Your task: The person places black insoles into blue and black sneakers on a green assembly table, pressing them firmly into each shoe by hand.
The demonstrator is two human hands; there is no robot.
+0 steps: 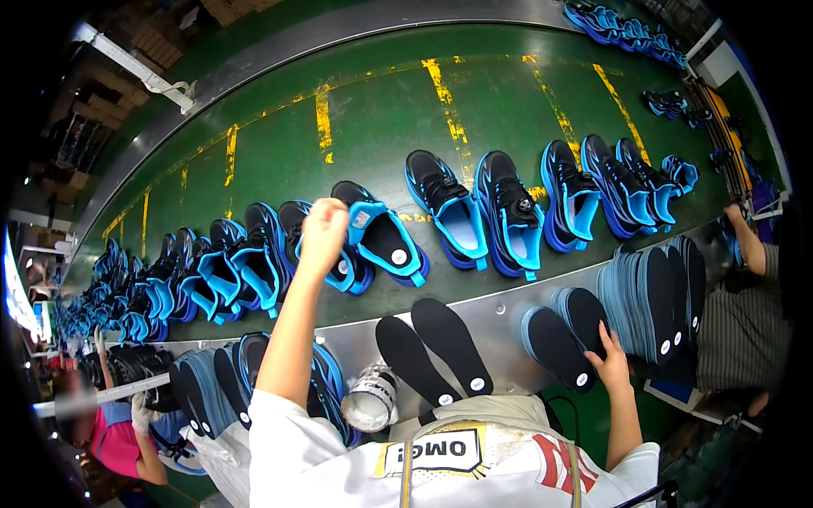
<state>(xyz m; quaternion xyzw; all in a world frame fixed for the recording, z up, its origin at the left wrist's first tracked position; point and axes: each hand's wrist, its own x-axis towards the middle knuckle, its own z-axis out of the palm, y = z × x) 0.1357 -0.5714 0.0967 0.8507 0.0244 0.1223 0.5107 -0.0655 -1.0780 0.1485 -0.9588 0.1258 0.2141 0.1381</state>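
Here, left hand (pixel 323 230) closed around the tongue of a black-and-blue sneaker (pixel 383 237) on the green conveyor belt (pixel 373 110). Right hand (pixel 611 362) at four o'clock, fingers spread flat on a small stack of black insoles (pixel 555 343). Between both, two loose insoles (pixel 432 349); tape roll (pixel 371 400) at six o'clock. More sneakers (pixel 508 212) at two o'clock.

Small round white stickers (pixel 478 383) on black insoles' heels; cardboard boxes (pixel 157 42) stacked top left.

Black-and-blue shoes (pixel 508 212), green yellow-striped belt (pixel 373 118)
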